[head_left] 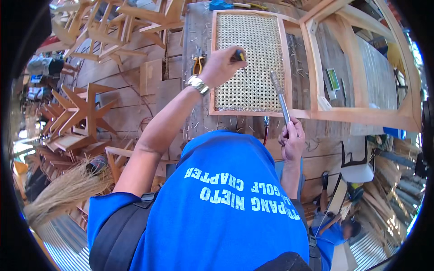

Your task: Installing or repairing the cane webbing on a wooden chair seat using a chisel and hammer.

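A woven cane panel (246,36) in a wooden frame lies on the worktable (199,124), joined to a larger chair-like frame (310,58) at the right. My left hand (221,65) is closed round a black and yellow handled tool (239,55) over the weave; its tip is hard to make out. My right hand (291,137) grips a long metal tool (282,99), whose worn, pale end lies over the panel's right part. Yellow-handled pliers (197,65) lie beside the panel's left edge. Small loose slivers are scattered around the frame.
Several wooden chair frames (90,117) stand at the left, near a bundle of straw-like fibres (63,194). A blue tool (219,5) lies at the table's far edge, a hose (266,128) below the panel. A white chair (357,171) and another person (332,232) are at lower right, near stacked timber.
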`<state>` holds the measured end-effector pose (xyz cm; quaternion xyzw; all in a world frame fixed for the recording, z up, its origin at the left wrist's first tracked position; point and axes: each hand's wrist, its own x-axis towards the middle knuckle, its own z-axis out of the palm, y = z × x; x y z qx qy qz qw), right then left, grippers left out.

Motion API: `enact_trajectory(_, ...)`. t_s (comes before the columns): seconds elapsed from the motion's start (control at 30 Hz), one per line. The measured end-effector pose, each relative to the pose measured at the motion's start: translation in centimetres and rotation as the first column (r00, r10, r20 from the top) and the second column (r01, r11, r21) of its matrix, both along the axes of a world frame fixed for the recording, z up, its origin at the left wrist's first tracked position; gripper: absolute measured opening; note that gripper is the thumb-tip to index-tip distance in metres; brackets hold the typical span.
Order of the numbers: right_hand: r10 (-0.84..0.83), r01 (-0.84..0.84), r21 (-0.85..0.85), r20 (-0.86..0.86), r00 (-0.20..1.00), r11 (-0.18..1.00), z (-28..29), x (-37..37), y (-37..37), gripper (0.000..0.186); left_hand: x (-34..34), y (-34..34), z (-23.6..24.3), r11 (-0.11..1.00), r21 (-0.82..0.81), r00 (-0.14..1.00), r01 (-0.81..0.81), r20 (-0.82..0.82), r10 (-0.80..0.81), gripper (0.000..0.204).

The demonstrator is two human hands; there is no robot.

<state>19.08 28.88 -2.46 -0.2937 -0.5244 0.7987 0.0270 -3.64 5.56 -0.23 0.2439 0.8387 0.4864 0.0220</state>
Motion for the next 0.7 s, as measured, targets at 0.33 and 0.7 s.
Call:
enact_trajectory(0.33,0.289,-0.287,0.154,0.005,0.957,0.946,-0.1,-3.1,-0.9,0.023,-0.1,0.7,0.7,0.985,-0.125,0.99,0.122,-0.058,-0.13,0.025)
enact_trajectory(0.7,-0.021,0.028,0.098,-0.075,0.997,0.995,-0.1,-3.0,0.0,0.025,-2.4,-3.1,-1.1,0.939,0.235,0.966,-0.252,0.114,0.231,0.02)
